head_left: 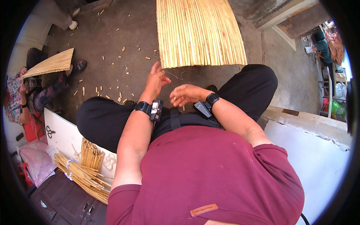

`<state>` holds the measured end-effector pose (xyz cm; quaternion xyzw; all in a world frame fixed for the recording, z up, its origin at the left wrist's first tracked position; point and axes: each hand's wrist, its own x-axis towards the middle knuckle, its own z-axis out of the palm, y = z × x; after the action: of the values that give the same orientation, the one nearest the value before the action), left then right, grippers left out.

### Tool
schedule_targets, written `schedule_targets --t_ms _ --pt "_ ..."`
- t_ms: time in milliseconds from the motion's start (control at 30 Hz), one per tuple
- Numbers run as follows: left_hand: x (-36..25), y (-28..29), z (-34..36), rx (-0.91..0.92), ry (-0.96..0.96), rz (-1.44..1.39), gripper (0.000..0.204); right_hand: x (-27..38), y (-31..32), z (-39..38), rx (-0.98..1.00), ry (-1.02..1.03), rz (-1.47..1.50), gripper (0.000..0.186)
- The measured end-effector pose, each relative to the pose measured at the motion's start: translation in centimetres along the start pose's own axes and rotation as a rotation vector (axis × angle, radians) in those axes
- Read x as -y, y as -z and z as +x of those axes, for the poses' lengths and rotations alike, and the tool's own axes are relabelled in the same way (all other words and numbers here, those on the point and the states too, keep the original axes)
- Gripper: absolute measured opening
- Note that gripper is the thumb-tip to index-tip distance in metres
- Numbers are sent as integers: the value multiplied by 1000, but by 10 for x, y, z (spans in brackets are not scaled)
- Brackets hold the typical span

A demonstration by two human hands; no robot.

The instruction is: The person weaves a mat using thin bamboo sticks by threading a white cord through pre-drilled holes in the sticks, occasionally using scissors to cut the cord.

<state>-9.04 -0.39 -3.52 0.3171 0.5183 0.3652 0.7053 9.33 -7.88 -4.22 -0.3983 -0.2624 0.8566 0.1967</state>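
A mat of pale yellow stalks [200, 35], laid side by side, extends beyond my knees to the top of the view. Just below its near left corner is my left hand [156, 79], fingers spread and nothing seen in it. My right hand [185, 93] hovers over my lap, palm turned inward and fingers loosely extended, apart from the mat. No object shows in it. Both wrists carry black straps with small devices. Thin pale strands lie on the floor between my left hand and the mat's near edge.
Short cut stalk pieces [120, 98] litter the floor. A white board [62, 129] on my left bears black scissors [50, 132], upright stalks [92, 154], a tied stalk bundle [82, 176] and white cord [110, 161]. Another person holds a smaller mat [52, 63] at far left; someone sits at far right.
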Motion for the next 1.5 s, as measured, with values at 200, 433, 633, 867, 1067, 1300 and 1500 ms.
schedule_targets --t_ms 200,433,633,867,1067,1300,1500 --pt "-6 34 5 461 298 -123 28 9 4 0 -201 -164 -282 28" --pt "14 107 12 -649 -8 -127 22 6 13 8 -498 -53 -293 29" --pt "13 67 6 -247 64 -216 37 3 16 10 -437 -68 -277 26" --pt "-9 -12 -3 191 40 -346 42 5 15 -1 -434 -82 -313 26" --pt "-2 -16 13 182 -50 -481 45 29 4 -28 -495 140 -322 20" --pt "-16 -17 7 6 -98 -476 40 87 40 -88 -1435 1051 -1173 28" --pt "-27 18 13 49 -75 -319 39 110 34 -97 -1347 953 -995 32"
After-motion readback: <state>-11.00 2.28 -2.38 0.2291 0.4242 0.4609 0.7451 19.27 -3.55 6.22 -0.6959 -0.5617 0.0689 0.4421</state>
